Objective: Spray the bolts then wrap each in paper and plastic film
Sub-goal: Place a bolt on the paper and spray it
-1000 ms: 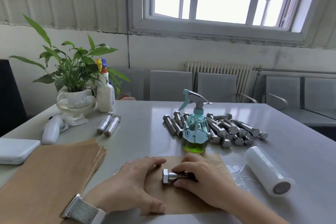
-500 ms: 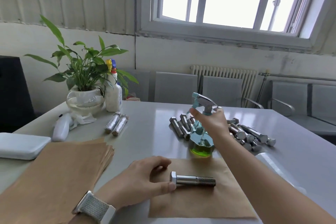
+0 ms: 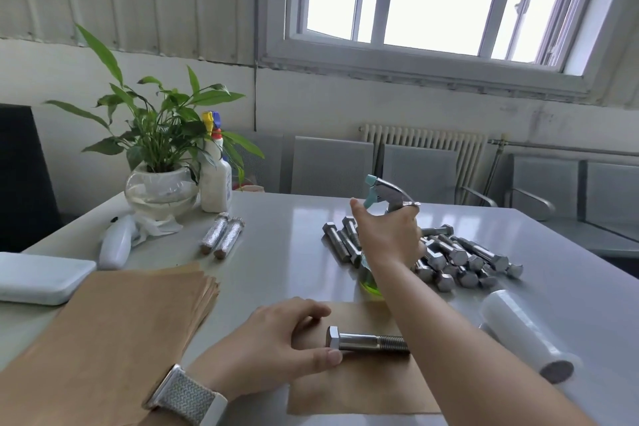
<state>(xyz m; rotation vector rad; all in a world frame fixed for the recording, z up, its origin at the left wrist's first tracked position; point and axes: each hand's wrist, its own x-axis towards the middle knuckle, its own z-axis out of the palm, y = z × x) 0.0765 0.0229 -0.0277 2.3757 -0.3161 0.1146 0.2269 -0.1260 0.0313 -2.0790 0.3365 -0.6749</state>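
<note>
Potted plant [image 3: 157, 135] beside a white bottle [image 3: 216, 180], flat white case [image 3: 41, 277], perhaps a radiator [image 3: 425, 145] behind

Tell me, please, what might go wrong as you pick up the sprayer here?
The right hand grips the teal spray bottle right beside the pile of loose steel bolts; lifting could knock some rolling. The single steel bolt on the brown paper sheet is steadied only by the left hand's thumb and may roll.

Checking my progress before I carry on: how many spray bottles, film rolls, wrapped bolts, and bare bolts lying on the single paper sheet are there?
Spray bottles (clear teal-trigger bottle, white plastic bottle): 2
White plastic film rolls: 1
Silvery wrapped bolts: 2
Bare steel hex bolts on the brown paper sheet: 1
Total: 6
</note>
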